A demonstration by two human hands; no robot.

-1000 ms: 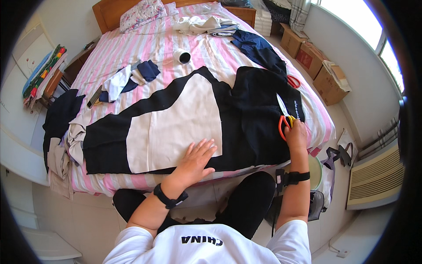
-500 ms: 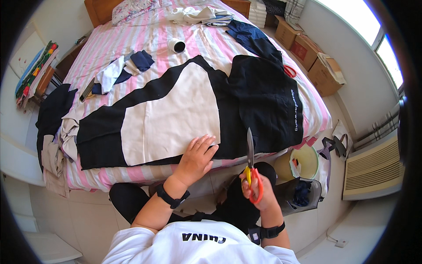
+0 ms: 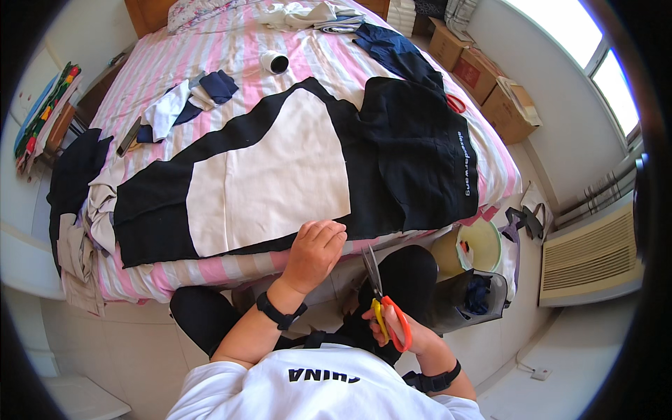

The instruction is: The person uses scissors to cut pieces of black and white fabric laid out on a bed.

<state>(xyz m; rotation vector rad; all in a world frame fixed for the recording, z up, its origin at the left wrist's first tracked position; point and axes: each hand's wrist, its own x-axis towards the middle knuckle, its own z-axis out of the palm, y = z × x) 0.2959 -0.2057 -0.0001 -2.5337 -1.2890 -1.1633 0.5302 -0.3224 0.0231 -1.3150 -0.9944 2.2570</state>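
Note:
Black trousers (image 3: 420, 154) with a lettered waistband lie sideways along the bed's near edge. On their leg rests a flat cream cloth panel (image 3: 269, 182), leaving a black border around it. My left hand (image 3: 317, 253) is at the near edge of the black cloth, just below the panel's lower right corner, its fingers bent together over the edge; the fingertips are partly hidden. In my right hand (image 3: 395, 329) is a pair of scissors (image 3: 376, 283) with orange and yellow handles. Its blades are parted slightly and point up toward the bed edge, apart from the cloth.
The striped bed (image 3: 210, 59) holds small cloth pieces (image 3: 168, 112), a white cylinder (image 3: 274, 63), dark blue clothing (image 3: 395, 52) and a red-handled tool (image 3: 456, 103). Clothes hang at the left corner. A pale bucket (image 3: 483, 241) and dark bag (image 3: 483, 297) stand right of my knees.
My left hand has shifted from lying flat on the panel's corner to the cloth's near edge, its fingers bending. The scissors have moved down and left, their blades parting.

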